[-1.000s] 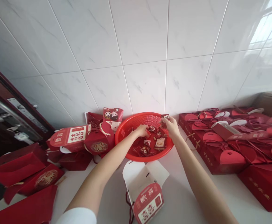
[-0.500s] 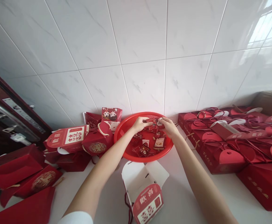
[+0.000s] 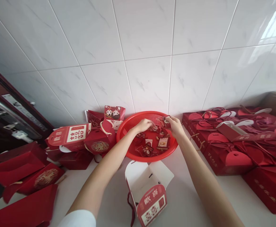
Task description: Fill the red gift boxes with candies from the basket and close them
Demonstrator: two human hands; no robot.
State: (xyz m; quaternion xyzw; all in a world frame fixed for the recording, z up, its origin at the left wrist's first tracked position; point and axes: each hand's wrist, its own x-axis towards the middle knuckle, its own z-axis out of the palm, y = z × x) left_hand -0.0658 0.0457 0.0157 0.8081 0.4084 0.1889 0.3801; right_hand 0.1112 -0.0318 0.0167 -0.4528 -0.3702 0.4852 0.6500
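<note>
A red plastic basket holds several small wrapped candies with red wrappers and pale labels. Over its right side, my right hand is closed around red candy packets. My left hand reaches over the middle of the basket with its fingers bent down, pinching at a small candy packet; its fingertips are partly blurred. In front of the basket stands an open red gift box, its white inside and raised flaps showing.
Closed red gift boxes crowd the right side. On the left lie more red boxes, some with rope handles, beside a dark door frame with a lock and keys. A tiled wall rises directly behind the basket.
My hands have moved apart. The red packet that was between them is now with my right hand, and my left hand has dropped to candy in the basket. The view has shifted slightly.
</note>
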